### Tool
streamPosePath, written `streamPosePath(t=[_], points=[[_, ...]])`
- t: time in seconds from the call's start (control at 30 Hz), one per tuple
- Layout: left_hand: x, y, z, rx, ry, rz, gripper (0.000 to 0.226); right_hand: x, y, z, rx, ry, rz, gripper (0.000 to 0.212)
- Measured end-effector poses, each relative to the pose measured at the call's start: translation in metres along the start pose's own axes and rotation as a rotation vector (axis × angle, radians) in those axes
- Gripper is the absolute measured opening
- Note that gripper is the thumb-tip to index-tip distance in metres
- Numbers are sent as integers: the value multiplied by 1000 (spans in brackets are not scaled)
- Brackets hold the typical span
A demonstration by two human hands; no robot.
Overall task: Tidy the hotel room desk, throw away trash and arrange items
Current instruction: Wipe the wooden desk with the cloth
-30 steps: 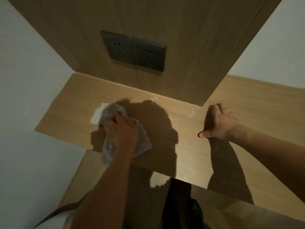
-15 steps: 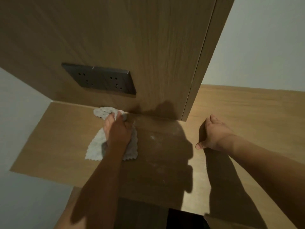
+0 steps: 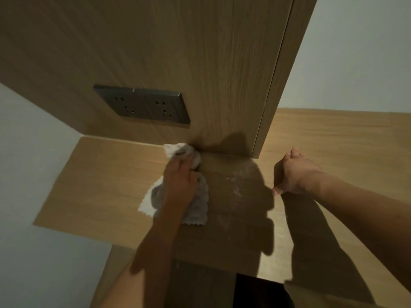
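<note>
My left hand (image 3: 179, 181) presses a grey cleaning cloth (image 3: 195, 210) flat on the wooden desk (image 3: 100, 185), its far end bunched against the base of the wood wall panel. The cloth's scalloped edges stick out on both sides of my hand. My right hand (image 3: 293, 174) rests on the desk to the right, fingers together and palm down, holding nothing. White dust smears (image 3: 235, 187) lie on the desk between the two hands.
A dark double power socket (image 3: 142, 104) is set in the wood wall panel (image 3: 200, 63) above the cloth. The panel's corner edge (image 3: 264, 121) juts out between my hands. White walls stand left and right. The desk's front edge (image 3: 73, 231) runs near my left forearm.
My left hand pushed the cloth away from the desk's front left toward the wall panel, then a little to the right. My right hand stayed planted. The view tilted upward.
</note>
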State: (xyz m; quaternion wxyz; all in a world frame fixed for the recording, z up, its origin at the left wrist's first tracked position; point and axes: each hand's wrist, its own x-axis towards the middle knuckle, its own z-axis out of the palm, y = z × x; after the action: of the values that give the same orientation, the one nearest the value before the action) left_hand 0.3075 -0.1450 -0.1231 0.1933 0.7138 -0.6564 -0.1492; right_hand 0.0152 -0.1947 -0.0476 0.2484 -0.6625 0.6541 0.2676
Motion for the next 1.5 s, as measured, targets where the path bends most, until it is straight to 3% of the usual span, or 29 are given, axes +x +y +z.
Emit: streamPosePath(t=[0.13, 0.23, 0.33, 0.4, 0.6, 0.73, 0.9, 1.07, 1.2, 1.37, 1.5], points=[[-1, -1, 6, 95, 6, -88, 62, 1, 1, 1, 14, 13, 3, 129], [-12, 48, 30, 182, -31, 26, 55, 1, 3, 3, 24, 21, -5, 130], [-29, 88, 56, 32, -69, 196, 51, 1, 5, 5, 40, 31, -9, 131], [-32, 96, 54, -50, -122, 198, 54, 1, 5, 6, 38, 39, -13, 131], [-32, 17, -5, -69, -3, -52, 60, 0, 7, 8, 57, 53, -28, 129], [-71, -20, -6, 17, 30, -38, 54, 2, 9, 11, 82, 67, -40, 131], [-104, 40, 30, 55, 93, -125, 54, 3, 13, 13, 98, 85, -59, 131], [-128, 118, 67, 20, 34, -91, 53, 4, 12, 15, 91, 104, -55, 129], [-116, 106, 32, -92, 147, -174, 54, -7, 21, 15, 94, 167, -90, 115], [-106, 25, 11, 56, 149, -421, 65, -17, 64, 35, 303, 403, -115, 78], [-114, 83, 43, 147, 131, -362, 65, -20, 103, 52, 322, 494, -15, 69]])
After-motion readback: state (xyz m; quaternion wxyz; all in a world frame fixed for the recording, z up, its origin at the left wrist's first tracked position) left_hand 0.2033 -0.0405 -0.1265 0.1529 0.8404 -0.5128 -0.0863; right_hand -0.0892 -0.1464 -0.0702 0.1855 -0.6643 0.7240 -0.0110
